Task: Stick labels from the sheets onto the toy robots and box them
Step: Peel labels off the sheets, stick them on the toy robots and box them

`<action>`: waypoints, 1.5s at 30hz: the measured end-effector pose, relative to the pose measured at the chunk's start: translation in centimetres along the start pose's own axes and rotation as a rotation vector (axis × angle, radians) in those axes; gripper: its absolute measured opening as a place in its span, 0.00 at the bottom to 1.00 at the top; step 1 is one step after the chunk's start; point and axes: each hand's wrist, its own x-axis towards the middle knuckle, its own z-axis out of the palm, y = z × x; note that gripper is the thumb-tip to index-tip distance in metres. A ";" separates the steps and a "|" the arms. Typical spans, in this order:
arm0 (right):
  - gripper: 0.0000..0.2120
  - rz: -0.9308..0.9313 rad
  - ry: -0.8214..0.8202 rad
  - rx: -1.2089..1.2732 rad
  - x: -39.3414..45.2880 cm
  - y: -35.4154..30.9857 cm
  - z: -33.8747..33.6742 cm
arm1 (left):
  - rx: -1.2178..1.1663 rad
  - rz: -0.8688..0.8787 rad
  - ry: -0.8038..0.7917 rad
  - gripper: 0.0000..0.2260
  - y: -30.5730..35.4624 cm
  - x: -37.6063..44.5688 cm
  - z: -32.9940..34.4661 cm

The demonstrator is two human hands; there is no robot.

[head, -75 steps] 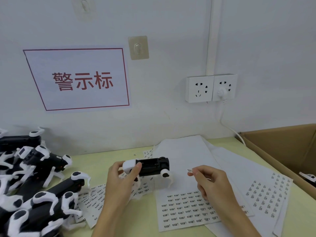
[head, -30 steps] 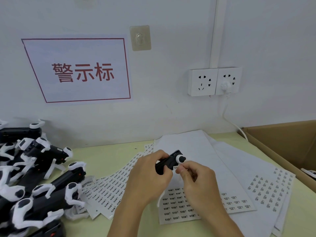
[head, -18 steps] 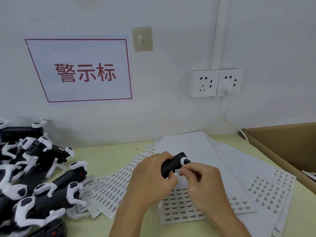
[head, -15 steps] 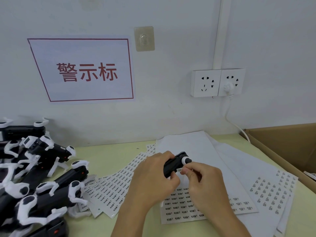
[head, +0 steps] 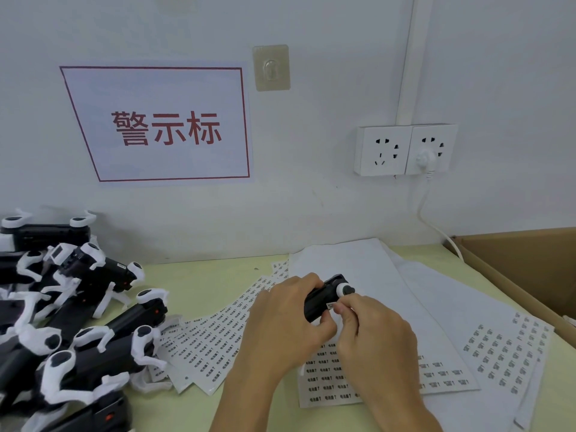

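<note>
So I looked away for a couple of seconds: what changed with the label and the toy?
The right hand brought the peeled label to the toy robot and now presses it on. The left hand turned the toy end-on and grips it. Sheets, toy pile and box stayed put.

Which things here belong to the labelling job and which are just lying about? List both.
In the job:
toy robot in the left hand
label under the right hand
label sheets
waiting toy robots
cardboard box

Lying about:
wall sign
sockets
plugged cable
wall hook
</note>
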 end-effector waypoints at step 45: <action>0.11 0.047 -0.073 -0.022 -0.3 -0.6 0.9 | -0.063 0.005 0.034 0.08 -0.3 0.2 0.2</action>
